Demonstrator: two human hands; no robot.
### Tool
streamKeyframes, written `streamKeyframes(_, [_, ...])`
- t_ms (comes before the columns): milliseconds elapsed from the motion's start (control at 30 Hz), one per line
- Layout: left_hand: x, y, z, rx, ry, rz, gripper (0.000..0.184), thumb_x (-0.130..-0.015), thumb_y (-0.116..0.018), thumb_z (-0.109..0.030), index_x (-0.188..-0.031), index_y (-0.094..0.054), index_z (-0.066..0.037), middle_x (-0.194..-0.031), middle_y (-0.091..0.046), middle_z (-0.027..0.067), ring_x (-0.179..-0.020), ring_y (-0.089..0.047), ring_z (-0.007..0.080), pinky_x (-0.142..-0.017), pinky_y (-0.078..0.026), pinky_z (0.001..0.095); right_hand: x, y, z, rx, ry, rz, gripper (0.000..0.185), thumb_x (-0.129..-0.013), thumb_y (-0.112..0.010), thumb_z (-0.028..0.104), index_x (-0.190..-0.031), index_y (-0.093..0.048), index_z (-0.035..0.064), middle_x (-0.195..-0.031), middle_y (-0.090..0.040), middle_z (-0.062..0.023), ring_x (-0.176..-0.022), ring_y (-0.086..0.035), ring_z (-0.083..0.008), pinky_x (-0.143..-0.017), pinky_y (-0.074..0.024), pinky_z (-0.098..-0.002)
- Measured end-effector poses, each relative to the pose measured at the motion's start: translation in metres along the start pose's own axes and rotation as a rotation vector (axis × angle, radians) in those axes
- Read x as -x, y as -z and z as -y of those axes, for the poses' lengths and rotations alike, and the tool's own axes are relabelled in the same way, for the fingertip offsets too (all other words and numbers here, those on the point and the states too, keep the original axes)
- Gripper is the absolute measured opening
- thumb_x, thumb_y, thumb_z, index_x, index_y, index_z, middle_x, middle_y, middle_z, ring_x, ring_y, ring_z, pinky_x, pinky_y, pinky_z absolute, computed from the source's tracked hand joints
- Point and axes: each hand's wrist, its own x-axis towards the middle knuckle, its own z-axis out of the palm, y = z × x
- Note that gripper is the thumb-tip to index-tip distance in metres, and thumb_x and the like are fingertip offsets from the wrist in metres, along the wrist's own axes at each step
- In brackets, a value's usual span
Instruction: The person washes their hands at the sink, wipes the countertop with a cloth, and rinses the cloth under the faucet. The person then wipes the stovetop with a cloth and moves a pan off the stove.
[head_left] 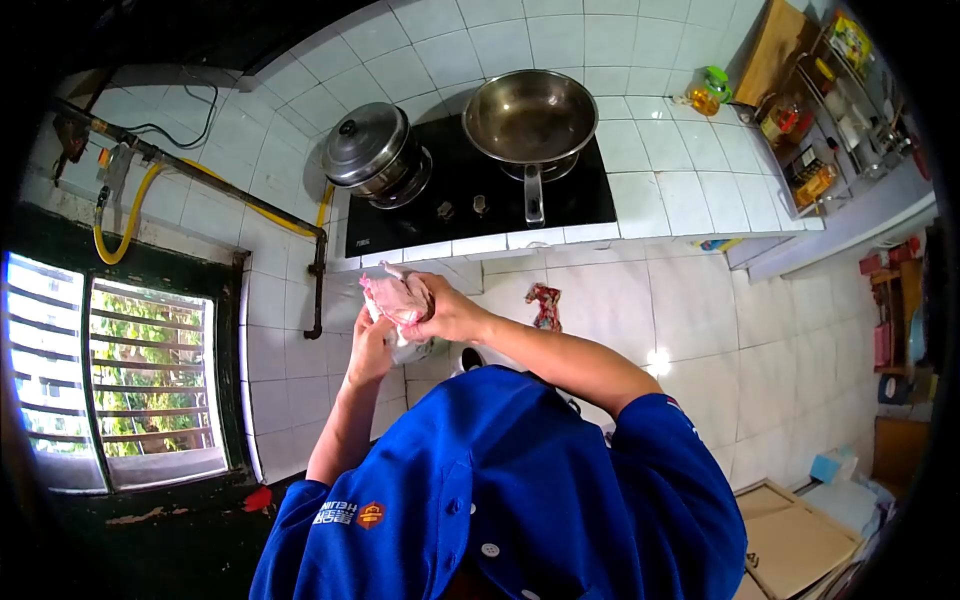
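A crumpled pink-and-white cloth [398,298] is bunched between my two hands, just in front of the counter's front edge. My right hand [447,312] is wrapped round its right side. From below and to the left, my left hand [371,348] grips the lower end, with its fingers partly hidden. Beyond the hands, on the black gas stove [440,225], a lidded steel pot [368,150] stands on the left burner. A steel frying pan [531,115] sits on the right burner, its handle pointing toward me.
Red patterned crumpled material [545,305] lies on the tiled floor. A yellow gas hose [130,225] and dark pipe [200,175] run along the left wall above a barred window [150,370]. At right are a green-lidded jar [708,92], a bottle rack [815,150] and a cardboard box [795,540].
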Motion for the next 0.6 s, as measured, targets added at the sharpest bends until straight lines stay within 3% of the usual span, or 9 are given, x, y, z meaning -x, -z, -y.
streamKeyframes(67, [0.003, -0.001, -0.006, -0.114, -0.077, 0.033, 0.028, -0.079, -0.051, 0.004, -0.103, -0.064, -0.001, -0.109, -0.062, 0.0147, -0.106, -0.057, 0.0279, -0.092, -0.042, 0.0350, 0.002, 0.001, -0.002, 0.019, -0.094, -0.010, 0.060, -0.065, -0.079, 0.016, -0.116, -0.051, 0.0004, -0.107, -0.055, -0.0091, -0.097, -0.055, -0.0165, -0.085, -0.0462, -0.0297])
streamKeyframes(133, [0.006, -0.002, -0.016, -0.885, -0.403, 0.216, 0.026, -0.080, -0.051, 0.001, -0.103, -0.063, 0.000, -0.110, -0.062, 0.0147, -0.106, -0.057, 0.0281, -0.092, -0.042, 0.0355, 0.004, -0.001, -0.007, 0.449, 0.130, -0.217, 0.064, -0.068, -0.078, 0.017, -0.121, -0.048, -0.0017, -0.098, -0.058, -0.0099, -0.090, -0.057, -0.0169, -0.081, -0.0467, -0.0297])
streamKeyframes(167, [0.005, -0.007, -0.018, -0.881, -0.405, 0.218, 0.026, -0.080, -0.051, 0.001, -0.103, -0.063, 0.000, -0.110, -0.062, 0.0147, -0.106, -0.057, 0.0281, -0.092, -0.042, 0.0355, 0.004, -0.003, -0.010, 0.454, 0.130, -0.217, 0.064, -0.068, -0.078, 0.017, -0.121, -0.048, -0.0017, -0.098, -0.058, -0.0099, -0.090, -0.057, -0.0169, -0.081, -0.0467, -0.0297])
streamKeyframes(267, [0.003, -0.023, -0.021, -0.173, -0.063, 0.165, 0.026, -0.078, -0.057, 0.000, -0.103, -0.060, 0.001, -0.108, -0.061, 0.0142, -0.097, -0.061, 0.0279, -0.086, -0.046, 0.0364, 0.007, -0.005, 0.017, 0.472, 0.207, -0.194, 0.072, -0.070, -0.077, 0.019, -0.129, -0.043, -0.0026, -0.092, -0.059, -0.0109, -0.084, -0.057, -0.0210, -0.081, -0.0467, -0.0308])
streamKeyframes(333, [0.003, -0.020, -0.025, -0.859, -0.520, 0.204, 0.021, -0.074, -0.063, -0.002, -0.095, -0.063, 0.002, -0.103, -0.062, 0.0150, -0.095, -0.061, 0.0280, -0.084, -0.047, 0.0362, 0.010, -0.004, 0.055, 0.192, -0.217, 0.043, 0.079, -0.071, -0.076, 0.021, -0.136, -0.036, -0.0015, -0.098, -0.060, -0.0151, -0.090, -0.060, -0.0264, -0.086, -0.0459, -0.0332])
streamKeyframes(400, [0.000, -0.011, -0.021, -0.916, -0.541, 0.241, 0.024, -0.074, -0.066, -0.004, -0.097, -0.063, 0.002, -0.100, -0.063, 0.0144, -0.094, -0.062, 0.0252, -0.082, -0.048, 0.0346, 0.010, 0.000, 0.055, 0.176, -0.278, 0.105, 0.082, -0.073, -0.075, 0.025, -0.138, -0.033, -0.0017, -0.106, -0.061, -0.0194, -0.100, -0.060, -0.0308, -0.090, -0.0446, -0.0363])
streamKeyframes(500, [0.001, -0.009, -0.020, -0.848, -0.432, 0.168, 0.021, -0.079, -0.062, -0.004, -0.099, -0.063, 0.002, -0.096, -0.064, 0.0112, -0.088, -0.063, 0.0188, -0.077, -0.049, 0.0313, 0.012, 0.009, 0.048, 0.580, -0.022, 0.080, 0.075, -0.076, -0.072, 0.034, -0.135, -0.039, 0.0002, -0.114, -0.060, -0.0205, -0.104, -0.059, -0.0338, -0.089, -0.0455, -0.0391])
streamKeyframes(533, [-0.003, -0.012, -0.021, -0.101, 0.027, 0.006, 0.018, -0.082, -0.058, -0.004, -0.098, -0.063, 0.003, -0.096, -0.064, 0.0085, -0.087, -0.062, 0.0159, -0.076, -0.049, 0.0317, 0.012, 0.016, 0.045, 0.583, -0.029, 0.081, 0.075, -0.076, -0.072, 0.034, -0.135, -0.039, 0.0002, -0.114, -0.060, -0.0205, -0.104, -0.059, -0.0338, -0.089, -0.0455, -0.0391])
streamKeyframes(600, [-0.007, -0.001, -0.019, -0.153, -0.012, -0.043, 0.020, -0.085, -0.056, -0.014, -0.099, -0.060, 0.000, -0.096, -0.064, 0.0080, -0.085, -0.063, 0.0160, -0.074, -0.049, 0.0297, 0.010, 0.043, 0.047, 0.801, 0.158, -0.222, 0.064, -0.077, -0.069, 0.033, -0.126, -0.047, -0.0005, -0.099, -0.062, -0.0169, -0.094, -0.059, -0.0346, -0.084, -0.0470, -0.0414])
